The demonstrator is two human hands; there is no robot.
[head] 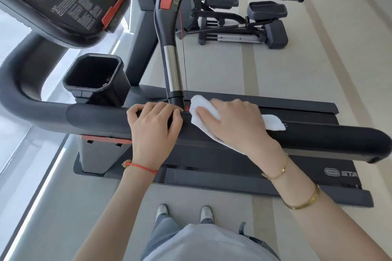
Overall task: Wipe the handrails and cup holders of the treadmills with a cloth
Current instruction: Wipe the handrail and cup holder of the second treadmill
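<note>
Cloth (pixel 203 110), soft and limp, is being pressed flat on near handrail (pixel 318 135) under right hand (pixel 235 121), fingers straight; left hand (pixel 154 125) is gripping rail.

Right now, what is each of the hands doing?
Left hand: fingers curled over the handrail, gripping it.
Right hand: pressing the white cloth on the handrail.

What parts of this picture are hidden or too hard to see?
Head view:
- Middle of the white cloth: covered by the right hand.
- Handrail under the left hand: covered by its curled fingers.
- Console small print: too small to read, and the top edge cuts off the screen.
- Deck logo: cut off behind the arm and by the right edge.
- Bottom of the cup holder: too dark.
</note>
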